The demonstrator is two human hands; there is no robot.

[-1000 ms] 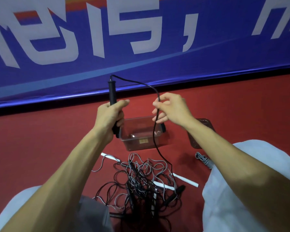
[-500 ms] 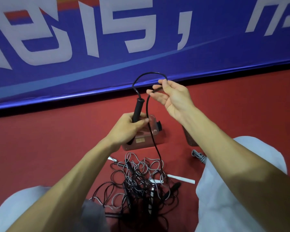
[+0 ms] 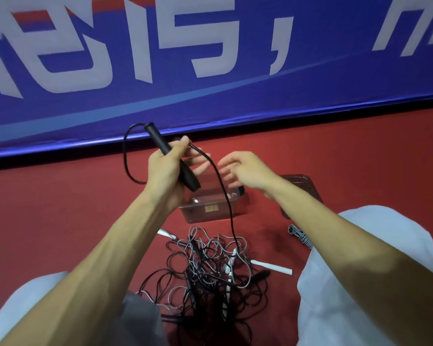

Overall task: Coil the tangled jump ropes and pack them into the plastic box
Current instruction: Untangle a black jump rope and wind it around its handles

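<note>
Head view: the person sits on a red floor (image 3: pixel 60 208) with both knees (image 3: pixel 360 270) in pale trousers at the bottom corners. The left hand (image 3: pixel 165 166) is raised, its fingers curled tight round a black jump-rope handle (image 3: pixel 158 139) that tilts up and to the left. The black rope (image 3: pixel 125 158) leaves the top of the handle, loops down on the left and passes behind the hand. It comes out again beside the thumb, then hangs down in front of the plastic box (image 3: pixel 198 213) into the tangled pile of ropes (image 3: pixel 205 265).

The right hand (image 3: pixel 245 171) hovers just right of the hanging rope, fingers loose and spread, gripping nothing. It is blurred, so I cannot tell whether the fingertips touch the rope.

The clear plastic box stands on the floor beyond the pile, with a sticker on its near wall. Its lid (image 3: pixel 300 186) lies just to the right, partly hidden by the right forearm. The pile mixes black and grey ropes, and a white handle (image 3: pixel 273 267) sticks out at its right edge. A small grey rope bundle (image 3: pixel 299 236) lies near the right knee. A blue banner (image 3: pixel 210 71) with large white characters fills the background.
</note>
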